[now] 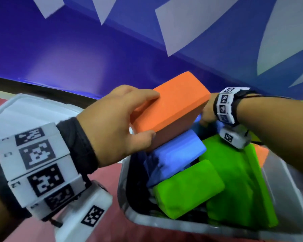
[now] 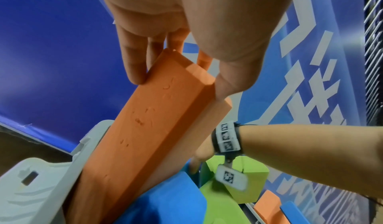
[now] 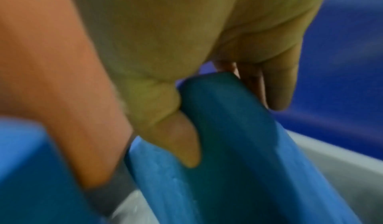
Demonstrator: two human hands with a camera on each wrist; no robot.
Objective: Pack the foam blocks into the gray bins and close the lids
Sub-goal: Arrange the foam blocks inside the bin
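Left hand grips the orange block over the gray bin. Right hand pinches a blue block. Seat both flat so the lid can close.

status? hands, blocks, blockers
Left hand grips orange block above gray bin. Right hand pinches blue block inside. Bin crowded with green blocks; lid open.

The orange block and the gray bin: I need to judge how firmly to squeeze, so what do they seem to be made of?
Orange block: looks like soft matte foam, with small dents and nicks along its face; the left hand grips one end. Gray bin: probably rigid moulded plastic, with a smooth, slightly shiny rim and thin walls.
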